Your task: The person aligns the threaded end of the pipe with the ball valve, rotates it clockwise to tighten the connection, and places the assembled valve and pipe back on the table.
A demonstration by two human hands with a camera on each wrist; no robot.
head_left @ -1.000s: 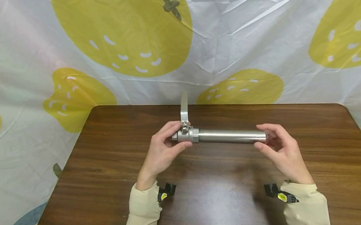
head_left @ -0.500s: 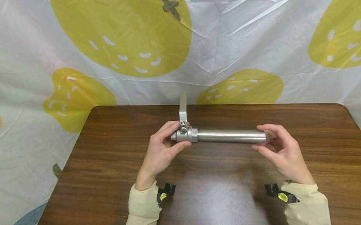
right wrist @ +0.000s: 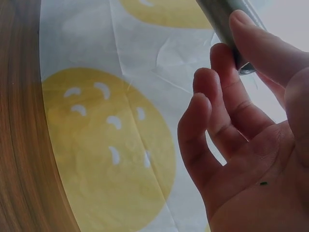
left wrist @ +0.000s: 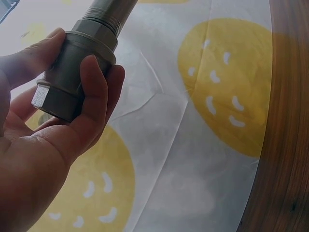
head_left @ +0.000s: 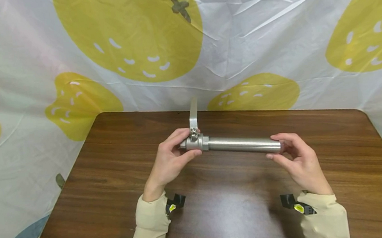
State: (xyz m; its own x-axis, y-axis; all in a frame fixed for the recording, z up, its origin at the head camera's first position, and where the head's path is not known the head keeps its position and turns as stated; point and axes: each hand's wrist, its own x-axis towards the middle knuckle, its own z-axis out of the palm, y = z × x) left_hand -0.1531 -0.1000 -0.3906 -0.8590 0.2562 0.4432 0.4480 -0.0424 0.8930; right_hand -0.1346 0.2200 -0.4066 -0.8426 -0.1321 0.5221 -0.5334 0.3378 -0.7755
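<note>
Ball valve [head_left: 196, 142] with a steel pipe [head_left: 243, 143] screwed into it is hanging level above the brown wooden surface [head_left: 113, 182], not touching it. Left hand [head_left: 169, 162] is curling its fingers [left wrist: 94, 92] round the hex valve body, and the flat lever handle [head_left: 194, 114] is sticking straight up. Right hand [head_left: 300, 163] is pinching the pipe's far end between thumb and fingertips [right wrist: 227, 72]. Crinkly white cloth with yellow strawberries [head_left: 131, 31] is hanging right behind, nothing blocking the hands.
</note>
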